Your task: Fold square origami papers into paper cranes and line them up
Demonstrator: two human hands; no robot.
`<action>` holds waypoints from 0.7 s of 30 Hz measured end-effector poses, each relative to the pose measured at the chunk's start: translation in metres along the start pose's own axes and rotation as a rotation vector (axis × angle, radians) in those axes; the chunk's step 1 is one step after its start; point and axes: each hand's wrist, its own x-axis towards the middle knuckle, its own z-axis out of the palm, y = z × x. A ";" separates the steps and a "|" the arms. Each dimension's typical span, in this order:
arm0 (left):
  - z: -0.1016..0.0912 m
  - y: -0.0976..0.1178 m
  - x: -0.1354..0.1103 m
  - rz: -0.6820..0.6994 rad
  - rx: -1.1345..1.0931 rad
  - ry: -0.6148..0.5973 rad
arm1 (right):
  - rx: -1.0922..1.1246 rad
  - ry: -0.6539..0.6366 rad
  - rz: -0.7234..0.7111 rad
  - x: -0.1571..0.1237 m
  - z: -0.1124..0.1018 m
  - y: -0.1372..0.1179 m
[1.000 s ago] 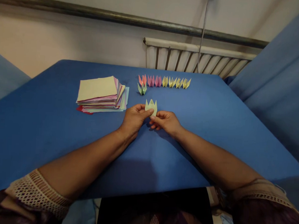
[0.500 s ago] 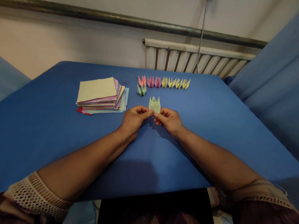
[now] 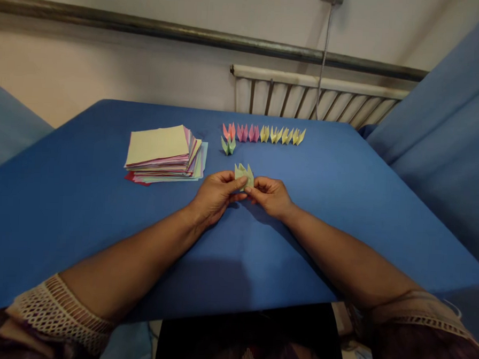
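Observation:
A pale green folded paper crane (image 3: 243,173) is pinched between both hands over the middle of the table, its points facing up and away from me. My left hand (image 3: 218,192) is closed on its left side, the thumb lying across its front face. At its lower right edge, my right hand (image 3: 274,196) grips it between thumb and fingers. Just beyond stands a green paper crane (image 3: 228,145). Behind that is a row of cranes: an orange-red one (image 3: 228,131), two pink ones (image 3: 248,133) and several yellow ones (image 3: 282,135).
A tall stack of coloured paper sheets (image 3: 158,148) lies to the left of my hands on the blue table (image 3: 342,206). Past the far edge are a radiator (image 3: 284,88), a wall pipe (image 3: 170,34) and a hanging cord (image 3: 323,60). A blue curtain (image 3: 446,131) hangs at the right.
The held crane has moved slightly down and left and tilted. My left thumb has slid up onto its front face. Both hands still hold it.

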 end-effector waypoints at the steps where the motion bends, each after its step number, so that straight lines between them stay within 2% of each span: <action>1: 0.001 0.000 -0.001 0.001 -0.017 0.001 | -0.014 0.004 -0.007 0.000 0.000 0.000; 6: 0.004 -0.001 -0.003 -0.037 -0.082 -0.012 | -0.077 -0.036 -0.032 -0.001 -0.001 0.002; 11: 0.006 -0.003 -0.002 0.037 -0.085 0.024 | -0.087 -0.069 -0.013 -0.001 -0.004 0.008; 13: 0.005 -0.004 0.000 0.111 -0.005 0.057 | -0.126 0.042 -0.076 -0.001 -0.007 0.007; 15: 0.002 -0.006 0.004 0.171 0.146 0.071 | -0.177 0.189 -0.204 -0.002 -0.012 0.001; 16: 0.000 -0.007 0.005 0.186 0.232 0.060 | -0.205 0.220 -0.279 -0.002 -0.013 -0.002; 18: -0.002 -0.010 0.007 0.184 0.366 0.004 | -0.270 0.209 -0.375 -0.003 -0.015 -0.007; 21: -0.001 -0.015 0.006 0.182 0.465 -0.076 | -0.312 0.171 -0.415 -0.004 -0.013 -0.009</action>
